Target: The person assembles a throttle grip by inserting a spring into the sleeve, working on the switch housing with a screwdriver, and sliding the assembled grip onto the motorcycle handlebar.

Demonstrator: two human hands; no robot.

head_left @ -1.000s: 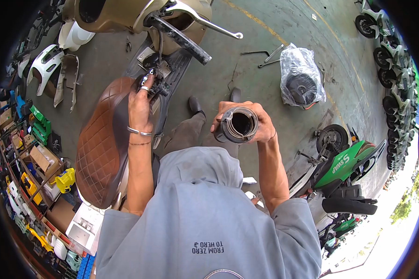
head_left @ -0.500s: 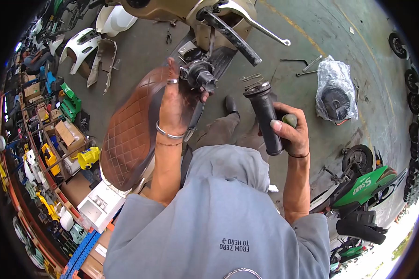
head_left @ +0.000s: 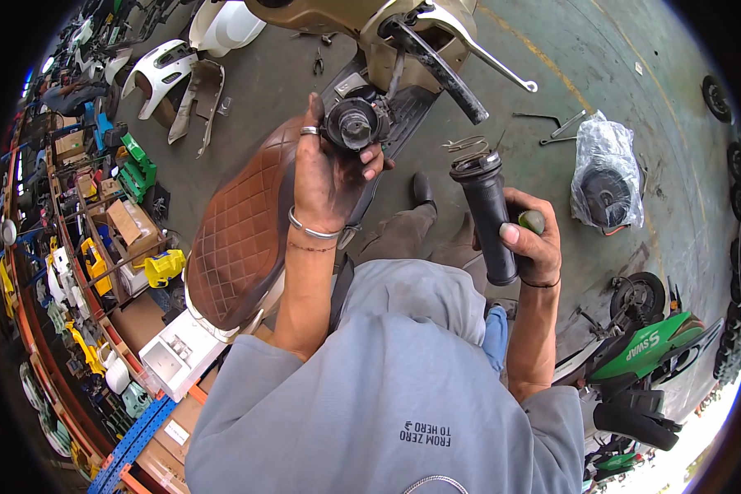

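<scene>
The scooter (head_left: pixel 325 18) is extending beyond the view; clear plastic (head_left: pixel 608 138) is enclosing a dark round part (head_left: pixel 604 196), blurring its details. The right grip (head_left: pixel 537 235) is clasping a black tube (head_left: pixel 487 214), some fingers hiding behind; the left grip (head_left: pixel 328 183) is cupping a black housing (head_left: pixel 352 122) near the seat (head_left: pixel 245 235).

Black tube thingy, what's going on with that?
A person is holding a part in each hand beside a scooter. The right hand grips the black tube, with a wire coil by its upper end. The left hand holds a round black part, its open face toward the camera. Right now, the tube and round part are apart. A brown quilted seat is beside the left arm.
</scene>
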